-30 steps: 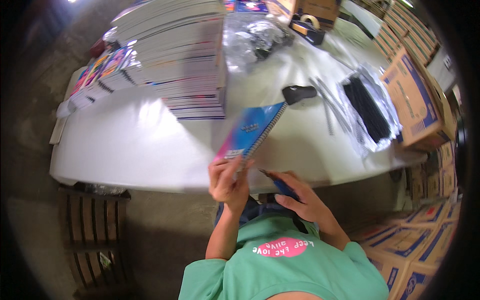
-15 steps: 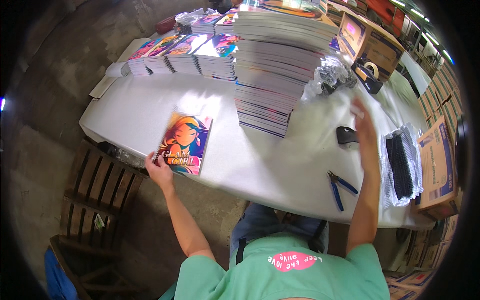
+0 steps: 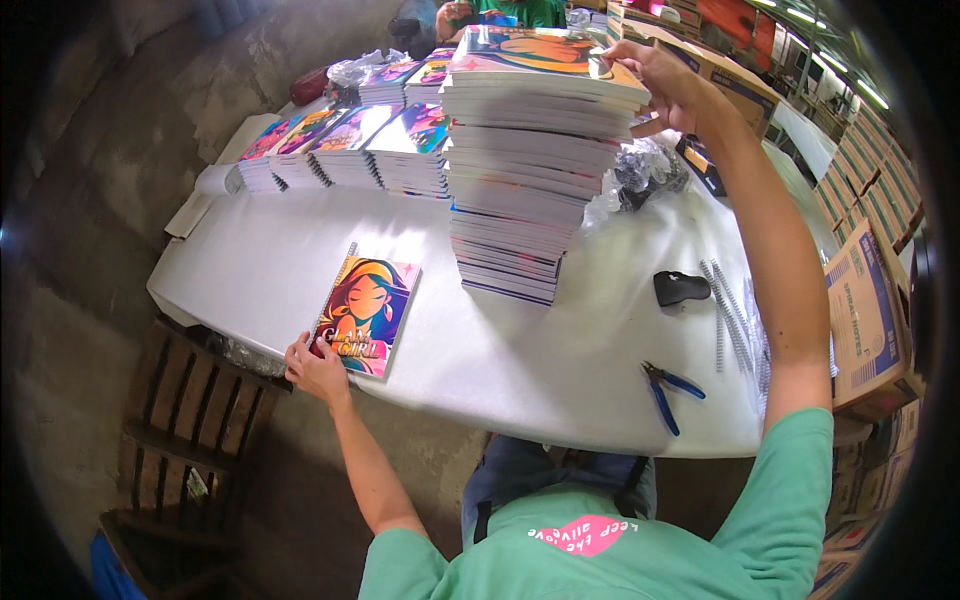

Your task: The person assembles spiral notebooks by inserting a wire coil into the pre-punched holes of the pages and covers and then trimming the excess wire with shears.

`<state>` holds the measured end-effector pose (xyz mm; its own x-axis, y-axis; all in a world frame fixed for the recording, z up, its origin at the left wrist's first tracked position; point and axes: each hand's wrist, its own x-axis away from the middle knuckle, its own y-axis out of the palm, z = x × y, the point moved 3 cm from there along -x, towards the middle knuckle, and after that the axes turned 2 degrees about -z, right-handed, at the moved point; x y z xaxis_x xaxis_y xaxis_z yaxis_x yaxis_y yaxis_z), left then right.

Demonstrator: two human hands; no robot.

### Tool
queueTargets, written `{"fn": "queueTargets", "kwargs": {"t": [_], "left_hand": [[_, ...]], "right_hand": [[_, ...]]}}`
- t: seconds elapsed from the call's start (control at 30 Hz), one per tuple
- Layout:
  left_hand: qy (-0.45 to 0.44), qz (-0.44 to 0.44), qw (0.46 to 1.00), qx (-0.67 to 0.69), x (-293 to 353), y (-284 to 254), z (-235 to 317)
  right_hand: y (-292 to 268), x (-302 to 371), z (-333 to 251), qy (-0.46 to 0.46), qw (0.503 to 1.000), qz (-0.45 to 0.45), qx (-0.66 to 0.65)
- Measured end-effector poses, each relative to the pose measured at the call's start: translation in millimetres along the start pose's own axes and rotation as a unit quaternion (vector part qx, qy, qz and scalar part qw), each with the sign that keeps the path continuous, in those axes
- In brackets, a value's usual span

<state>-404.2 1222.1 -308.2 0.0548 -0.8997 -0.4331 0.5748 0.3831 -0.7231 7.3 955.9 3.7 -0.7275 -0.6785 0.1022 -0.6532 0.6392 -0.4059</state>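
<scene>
A spiral notebook (image 3: 372,300) with a colourful illustrated cover lies flat near the table's front left edge. At its lower left corner, my left hand (image 3: 318,368) holds it along the coil side, fingers bent over the edge. My right arm is stretched far forward. Its hand (image 3: 668,88) touches the top right corner of a tall stack of notebooks (image 3: 540,150), fingers apart, one on the top cover and others beside the stack's edge. Blue-handled cutting pliers (image 3: 664,392) lie open on the table, below a small black object (image 3: 682,288).
Shorter rows of spiral notebooks (image 3: 345,140) stand at the back left. Loose spiral coils (image 3: 732,310) lie beside my right arm. Crumpled clear plastic (image 3: 640,175) sits behind the stack. Cartons (image 3: 868,310) line the right side. Another person's hand (image 3: 453,18) shows across the table.
My right hand has moved forward and left from the table's right side to the top of the tall stack. My left hand stays on the notebook's corner. Another person has come into view.
</scene>
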Motion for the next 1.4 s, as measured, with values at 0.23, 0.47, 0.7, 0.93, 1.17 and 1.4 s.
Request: {"fn": "queueTargets", "kwargs": {"t": [0.23, 0.47, 0.7, 0.93, 1.17, 1.4], "left_hand": [[0.112, 0.150, 0.980, 0.062, 9.4, -78.0, 92.1], [0.287, 0.209, 0.879, 0.318, 23.9, -164.1, 207.9], [0.392, 0.214, 0.798, 0.403, 59.4, -214.5, 237.1], [0.600, -0.046, 0.728, 0.326, 210.0, -195.0, 227.0], [0.606, -0.113, 0.759, 0.209, 221.8, -89.5, 220.9], [0.612, -0.133, 0.736, 0.256, 216.6, -118.2, 246.9]], "right_hand": [[6.8, 20.2, -32.9, -0.059, 0.979, 0.079, 0.176], [-19.5, 21.6, -43.9, -0.082, 0.986, 0.002, 0.147], [-36.6, 149.0, -47.6, -0.370, 0.861, 0.297, 0.181], [90.6, 205.5, 111.7, -0.292, 0.889, -0.113, 0.333], [20.5, 189.9, 163.4, -0.189, 0.942, -0.253, 0.112], [-55.4, 147.8, 359.0, 0.093, 0.790, 0.279, 0.538]]}}
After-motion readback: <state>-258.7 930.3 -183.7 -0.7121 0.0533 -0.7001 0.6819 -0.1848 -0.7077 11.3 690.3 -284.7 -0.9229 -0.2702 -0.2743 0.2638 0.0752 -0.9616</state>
